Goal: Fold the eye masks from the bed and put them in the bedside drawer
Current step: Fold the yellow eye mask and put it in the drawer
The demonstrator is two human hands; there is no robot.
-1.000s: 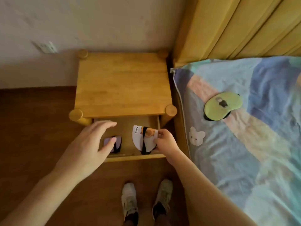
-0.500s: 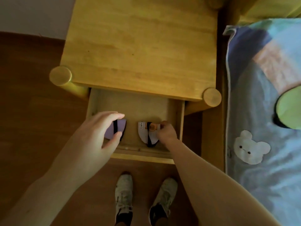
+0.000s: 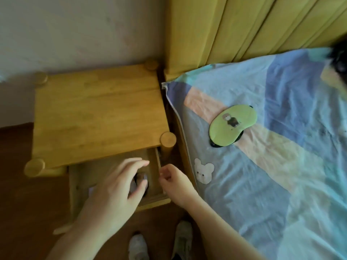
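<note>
- Eye mask (image 3: pixel 232 126), green, with a small cartoon figure printed on it: lies flat and unfolded on the bed sheet (image 3: pixel 281 166), at about 2 o'clock from the hands and well apart from them; a black strap edge shows under its lower rim
- Folded masks (image 3: pixel 139 182) in the drawer: only a dark and pale scrap shows between the fingers of the left hand, the rest is hidden or blurred
- Drawer (image 3: pixel 155 166): pulled out of the bedside table (image 3: pixel 97 113), open toward 6 o'clock; wooden floor and right wall visible
- Left hand (image 3: pixel 116 192): over the open drawer, fingers spread wide, thumb apart at 3 o'clock of the palm; whether the fingertips touch the masks below cannot be told
- Right hand (image 3: pixel 174 182): just beside the drawer's right wall, fingers curled loosely inward, nothing seen in the grasp
- Bed sheet: patchwork of blue, peach and pale green, with a white bear patch (image 3: pixel 203 171) near its left edge, at 3 o'clock of the right hand
- Headboard (image 3: pixel 253 29): yellow, padded in vertical panels, at 12 o'clock of the bed
- Shoes (image 3: pixel 161 244): a pale pair on the brown floor at 6 o'clock
</note>
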